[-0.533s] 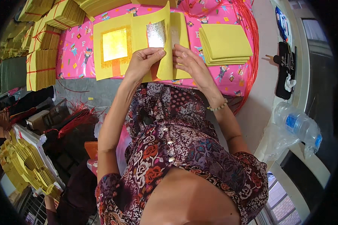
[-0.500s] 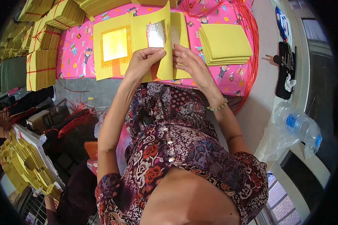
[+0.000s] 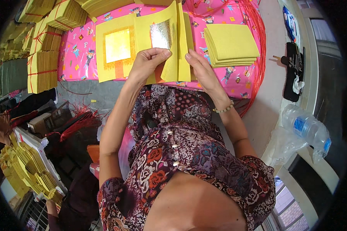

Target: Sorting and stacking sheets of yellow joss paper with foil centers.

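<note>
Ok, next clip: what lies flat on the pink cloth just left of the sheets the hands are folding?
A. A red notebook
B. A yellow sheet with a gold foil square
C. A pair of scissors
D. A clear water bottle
B: the yellow sheet with a gold foil square lies flat on the pink cloth, left of the left hand and the folded sheets.

Upper centre: yellow paper sheets (image 3: pixel 173 42), one bearing a silver foil square (image 3: pixel 160 34), another (image 3: pixel 115 50) a gold foil square over an orange border. Table cover (image 3: pixel 75 50): bright pink, small cartoon-figure print. Upper left: yellow bundles (image 3: pixel 42 71) tied in red string. Blouse (image 3: pixel 189 154): dark floral, red and white.
</note>
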{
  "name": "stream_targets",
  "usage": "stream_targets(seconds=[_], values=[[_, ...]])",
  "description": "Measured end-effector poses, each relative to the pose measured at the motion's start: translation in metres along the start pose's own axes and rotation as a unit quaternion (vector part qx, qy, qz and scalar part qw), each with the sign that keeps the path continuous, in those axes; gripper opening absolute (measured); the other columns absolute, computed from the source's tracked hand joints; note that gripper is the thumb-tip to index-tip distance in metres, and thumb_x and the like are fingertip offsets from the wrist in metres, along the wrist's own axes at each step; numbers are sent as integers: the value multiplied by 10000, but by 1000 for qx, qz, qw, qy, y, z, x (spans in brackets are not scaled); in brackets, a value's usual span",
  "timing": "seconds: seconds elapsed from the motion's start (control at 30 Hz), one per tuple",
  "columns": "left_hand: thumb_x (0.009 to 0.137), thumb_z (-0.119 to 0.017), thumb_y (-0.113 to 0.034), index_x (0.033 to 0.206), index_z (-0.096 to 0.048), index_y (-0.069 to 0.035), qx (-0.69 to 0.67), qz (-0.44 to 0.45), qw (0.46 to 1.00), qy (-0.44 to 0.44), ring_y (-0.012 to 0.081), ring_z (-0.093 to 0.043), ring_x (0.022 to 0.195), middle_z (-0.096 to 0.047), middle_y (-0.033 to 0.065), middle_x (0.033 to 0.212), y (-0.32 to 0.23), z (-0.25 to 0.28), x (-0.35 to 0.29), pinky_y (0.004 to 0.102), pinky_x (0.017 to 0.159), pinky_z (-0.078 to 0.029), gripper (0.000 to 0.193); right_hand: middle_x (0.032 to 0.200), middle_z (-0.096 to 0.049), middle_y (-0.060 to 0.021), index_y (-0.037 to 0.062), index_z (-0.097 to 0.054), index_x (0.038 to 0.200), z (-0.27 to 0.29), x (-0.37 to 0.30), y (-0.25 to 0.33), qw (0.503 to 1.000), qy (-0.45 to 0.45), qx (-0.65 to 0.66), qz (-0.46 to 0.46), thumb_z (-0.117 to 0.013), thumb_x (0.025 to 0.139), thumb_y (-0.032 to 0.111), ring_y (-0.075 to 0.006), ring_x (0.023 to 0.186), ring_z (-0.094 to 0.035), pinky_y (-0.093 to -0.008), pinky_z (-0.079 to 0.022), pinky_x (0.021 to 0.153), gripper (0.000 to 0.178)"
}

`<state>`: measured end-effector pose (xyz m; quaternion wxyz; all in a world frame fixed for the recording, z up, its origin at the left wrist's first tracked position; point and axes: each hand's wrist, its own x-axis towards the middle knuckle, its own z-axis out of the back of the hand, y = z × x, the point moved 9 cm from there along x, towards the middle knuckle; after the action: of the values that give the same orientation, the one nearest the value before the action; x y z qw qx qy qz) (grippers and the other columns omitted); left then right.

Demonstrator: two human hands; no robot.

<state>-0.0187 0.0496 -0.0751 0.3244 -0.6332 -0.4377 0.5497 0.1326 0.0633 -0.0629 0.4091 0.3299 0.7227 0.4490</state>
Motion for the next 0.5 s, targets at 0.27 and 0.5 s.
stream_targets(seconds=[0.27,0.5], values=[[849,-691,-259,930,-690,-23,7,-3,1000,-20,38,-495,660,-607,-30,745,-1,-1,-2,200,595,-409,249,1268,-513,-115,-94,-413,1305,4,2,-7,1000,-21,19,-12,-501,962,271,-147,1176,-454,-259,-344,1000,509],[841,-700,-265,914,-694,-24,13,1,1000,-17,42,-499,654,-611,-29,743,0,-1,-1,207,602,-415,252,1347,-446,-174,-111,-359,1337,11,5,-17,1000,-21,17,-13,-500,959,291,-196,1264,-392,-288,-289,1057,570]])
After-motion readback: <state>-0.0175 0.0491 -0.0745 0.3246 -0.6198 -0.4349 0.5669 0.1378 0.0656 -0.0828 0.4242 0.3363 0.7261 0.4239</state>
